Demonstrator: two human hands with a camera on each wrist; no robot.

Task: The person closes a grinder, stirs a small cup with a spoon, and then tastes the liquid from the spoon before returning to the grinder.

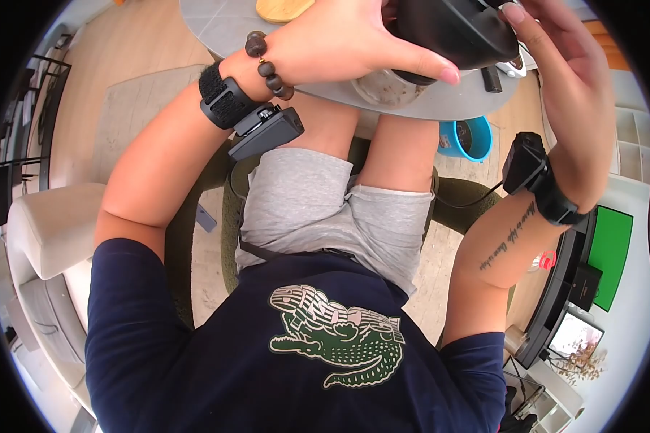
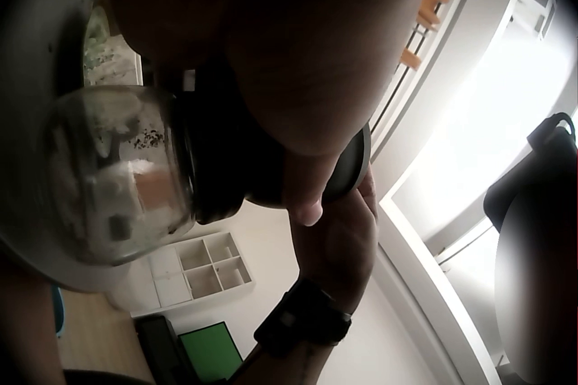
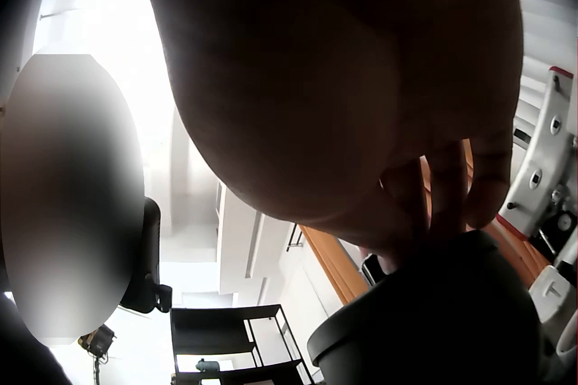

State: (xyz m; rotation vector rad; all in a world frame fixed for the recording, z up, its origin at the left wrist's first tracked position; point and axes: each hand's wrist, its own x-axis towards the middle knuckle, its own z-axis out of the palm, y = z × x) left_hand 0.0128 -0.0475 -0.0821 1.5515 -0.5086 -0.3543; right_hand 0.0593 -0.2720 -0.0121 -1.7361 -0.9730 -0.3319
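Observation:
A black, rounded appliance body (image 1: 455, 32) sits over a clear glass jar (image 1: 390, 90) at the table's front edge. My left hand (image 1: 354, 40) grips the black body from the left, its thumb stretched along the lower side. On the opposite side, my right hand (image 1: 567, 79) holds the upper rim between thumb and fingers. Whitish residue and dark specks show through the jar (image 2: 117, 177) in the left wrist view, where a dark collar joins it to the black part. The right wrist view shows the fingers at the black part's (image 3: 433, 322) edge; the palm hides much of the grip.
The grey table (image 1: 440, 108) carries a round wooden board (image 1: 285, 9) at the back left and a small black object (image 1: 492, 79) right of the jar. A blue bin (image 1: 466, 137) stands below the table edge. A phone (image 1: 206, 218) lies on the floor at left.

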